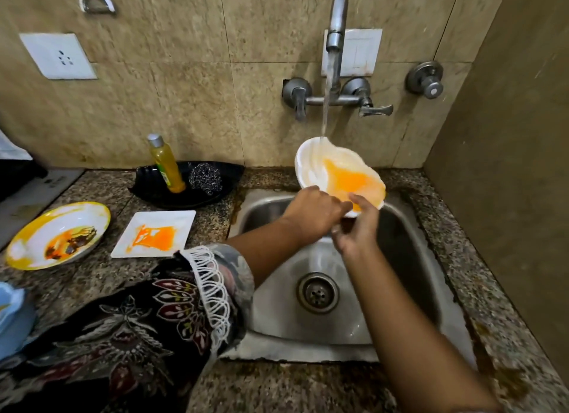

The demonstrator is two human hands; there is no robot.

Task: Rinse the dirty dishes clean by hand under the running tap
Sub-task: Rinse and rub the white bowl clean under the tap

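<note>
Three dirty dishes remain, and only one is over the sink [409, 246] so far. You hold the white plate [311, 166] tilted at the far side of the basin, with the tap stream [327, 98] landing on its upper rim. Your left hand [314, 212] is closed on the near edge; your right hand [358, 228] grips beside it, thumb on the orange smear [348, 178]. Shift the plate so the water runs across that smear, and rub it with your right thumb.
</note>
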